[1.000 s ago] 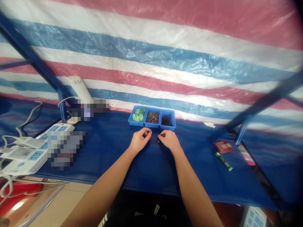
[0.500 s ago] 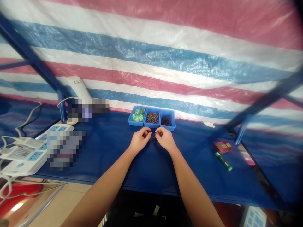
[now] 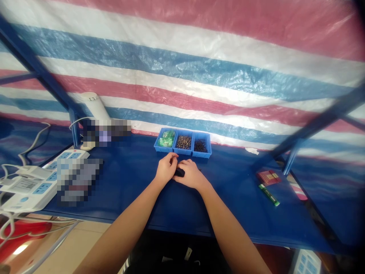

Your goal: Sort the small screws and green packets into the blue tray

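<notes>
My left hand [image 3: 165, 170] and my right hand [image 3: 190, 174] meet over the blue table [image 3: 137, 190], just in front of three small blue bins. Both hands have their fingers curled. Between them shows a small black part [image 3: 179, 173], pinched by the fingertips of both hands. The left bin [image 3: 165, 139] holds green packets, the middle bin [image 3: 184, 142] brownish small parts, the right bin [image 3: 201, 145] dark small parts.
White power strips [image 3: 31, 182] with cables lie at the left edge. A red box [image 3: 268, 177] and a green stick [image 3: 269, 195] lie at the right. Blue frame bars [image 3: 313, 125] and a striped tarp [image 3: 199, 57] stand behind.
My hands have come together: the right hand slid left and down until it touches the left one, and a small black part now shows between them.
</notes>
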Tool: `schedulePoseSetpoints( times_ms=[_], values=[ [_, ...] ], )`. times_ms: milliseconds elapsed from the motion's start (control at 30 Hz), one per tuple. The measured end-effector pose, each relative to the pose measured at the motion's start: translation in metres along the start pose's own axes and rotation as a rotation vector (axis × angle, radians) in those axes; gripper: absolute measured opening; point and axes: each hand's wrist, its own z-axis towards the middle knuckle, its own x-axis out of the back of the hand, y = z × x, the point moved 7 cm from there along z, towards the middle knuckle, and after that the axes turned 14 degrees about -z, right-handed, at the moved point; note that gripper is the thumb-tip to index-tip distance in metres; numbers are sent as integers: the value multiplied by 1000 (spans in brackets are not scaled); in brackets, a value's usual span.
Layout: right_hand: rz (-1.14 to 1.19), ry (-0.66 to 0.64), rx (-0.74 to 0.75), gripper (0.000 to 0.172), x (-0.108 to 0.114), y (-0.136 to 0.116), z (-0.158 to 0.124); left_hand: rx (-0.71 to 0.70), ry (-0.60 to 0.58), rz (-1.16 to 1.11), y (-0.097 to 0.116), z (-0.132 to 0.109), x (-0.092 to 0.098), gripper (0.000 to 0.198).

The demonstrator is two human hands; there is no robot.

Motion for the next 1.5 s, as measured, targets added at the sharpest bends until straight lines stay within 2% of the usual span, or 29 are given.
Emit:
schedulePoseSetpoints(
  times_ms=[100,233,400,467,567,700,800,967,1233,1500],
  values=[
    [-39,-49,43,33,-7,-9,-1,24,50,-23,-3,1,3,20],
    [-54,-46,54,18,-10,-9,-1,42,47,-70,-5,1,2,21],
    [-32,-5,33,9,-8,-6,1,42,15,-62,-6,1,-1,21],
    [-2,45,-14,5,-3,0,2,43,14,-57,-8,2,-1,21],
    [122,186,-136,12,10,14,2,38,-12,-73,-7,2,-3,22],
    [342,326,-250,23,21,30,1,0,-120,-96,2,0,-10,26],
    [448,369,-316,21,22,36,0,-27,-193,-90,10,-3,-15,26],
    [608,386,-433,20,18,44,-2,-28,-219,-92,10,-4,-18,29],
    [599,380,-407,21,20,39,-3,-32,-156,-132,8,-3,-13,23],
    [624,352,-395,23,17,42,0,-21,-158,-98,13,-4,-11,32]
  ],
)
